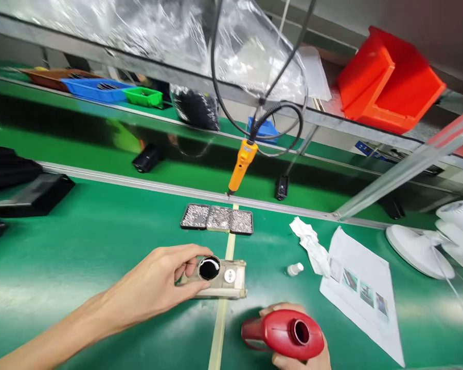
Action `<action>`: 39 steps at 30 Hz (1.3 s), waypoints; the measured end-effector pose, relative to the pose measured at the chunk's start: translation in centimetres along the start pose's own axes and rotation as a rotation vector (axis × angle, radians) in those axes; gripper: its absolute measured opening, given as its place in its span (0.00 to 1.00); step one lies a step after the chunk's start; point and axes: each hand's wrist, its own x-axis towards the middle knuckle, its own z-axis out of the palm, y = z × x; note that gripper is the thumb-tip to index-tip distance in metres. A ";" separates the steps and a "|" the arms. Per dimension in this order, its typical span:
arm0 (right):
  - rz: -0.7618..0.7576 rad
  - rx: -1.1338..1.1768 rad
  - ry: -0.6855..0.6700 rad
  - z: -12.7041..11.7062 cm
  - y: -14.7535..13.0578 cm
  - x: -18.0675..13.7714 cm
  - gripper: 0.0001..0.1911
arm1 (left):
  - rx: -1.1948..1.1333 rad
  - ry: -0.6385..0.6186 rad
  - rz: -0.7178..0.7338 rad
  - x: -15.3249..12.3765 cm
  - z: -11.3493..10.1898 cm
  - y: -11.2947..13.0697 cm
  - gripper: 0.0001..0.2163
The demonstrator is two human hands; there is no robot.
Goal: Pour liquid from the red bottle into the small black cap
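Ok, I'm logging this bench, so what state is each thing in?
Left hand: gripping the beige fixture, flat on the bench.
Right hand: holding the red housing, opening up.
Orange screwdriver: hanging, unheld.
Screw trays: filled.
Small white bottle: on its side.
White cloth: crumpled.

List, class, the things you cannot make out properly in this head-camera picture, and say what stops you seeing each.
1. Right hand, head view: mostly hidden behind the red housing and cut by the bottom edge; its grip is unclear.
2. Printed sheet: photos too small to read.
3. Trays of small parts: contents too small to tell.
4. Left hand fingertips: partly hidden behind the beige fixture.
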 end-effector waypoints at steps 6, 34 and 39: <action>-0.028 -0.117 0.104 -4.2 -2.2 -4.5 0.26 | -0.151 -0.012 0.250 -1.7 9.1 3.6 0.17; 0.228 -0.512 0.525 -4.2 5.6 -17.8 0.24 | 0.001 -0.111 0.451 0.0 22.4 6.0 0.22; 0.255 -0.435 0.445 -4.3 4.5 -16.4 0.23 | -0.021 -0.050 0.441 -0.2 22.6 6.3 0.15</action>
